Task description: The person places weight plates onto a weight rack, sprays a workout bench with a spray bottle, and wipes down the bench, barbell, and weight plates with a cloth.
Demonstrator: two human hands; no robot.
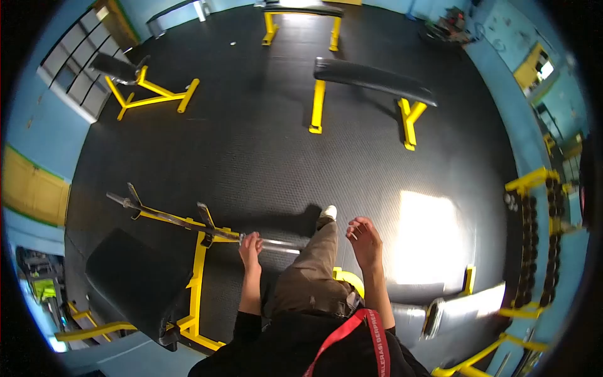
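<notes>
My left hand [250, 247] is at the barbell [182, 222], its fingers curled at the bar beside the inner end of the shiny sleeve. The bar lies across the uprights of a yellow rack with a black padded seat [139, 283]. My right hand [364, 237] is raised in the air right of my leg, fingers loosely bent and apart, holding nothing. A red lanyard [379, 342] hangs from my neck over a black top.
Black benches with yellow legs stand ahead [374, 83], farther back [303, 10] and at the upper left [116, 68]. A dumbbell rack [529, 251] lines the right wall. Another padded bench [468, 308] lies close on my right. My shoe [328, 212] is on the black floor.
</notes>
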